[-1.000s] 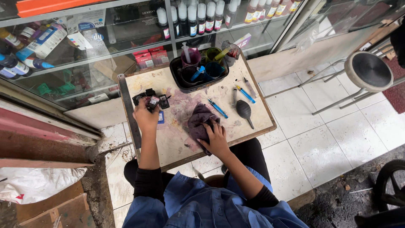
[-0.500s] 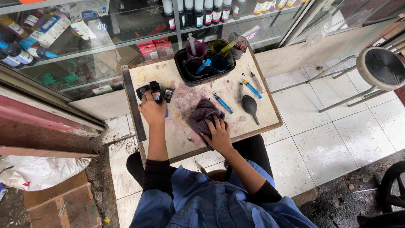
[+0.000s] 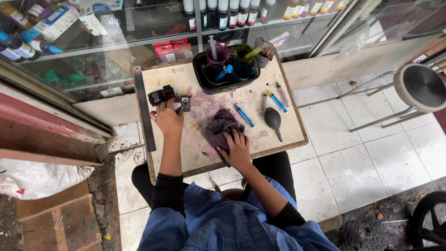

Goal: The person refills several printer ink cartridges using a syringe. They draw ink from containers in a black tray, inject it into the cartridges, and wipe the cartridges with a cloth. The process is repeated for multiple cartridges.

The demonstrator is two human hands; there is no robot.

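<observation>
I sit with a stained wooden board (image 3: 288, 132) across my lap. My left hand (image 3: 168, 120) rests at the board's far left, its fingers on small black ink cartridges (image 3: 160, 95), with another cartridge (image 3: 186, 103) just to the right. My right hand (image 3: 237, 148) presses down on a crumpled purple-stained cloth (image 3: 220, 124) in the middle of the board. Both arms wear black sleeves under a blue jacket.
A black tray (image 3: 200, 74) at the board's far edge holds ink cups and syringes. Blue syringes (image 3: 243, 115) and a black rubber blower (image 3: 273, 119) lie to the right. A metal ruler (image 3: 143, 111) lines the left edge. A glass cabinet of bottles stands beyond; a stool (image 3: 422, 86) stands right.
The view has shifted slightly and drawn closer. My hands remain on the cartridges and the cloth, with the right hand shifted a little over the cloth.
</observation>
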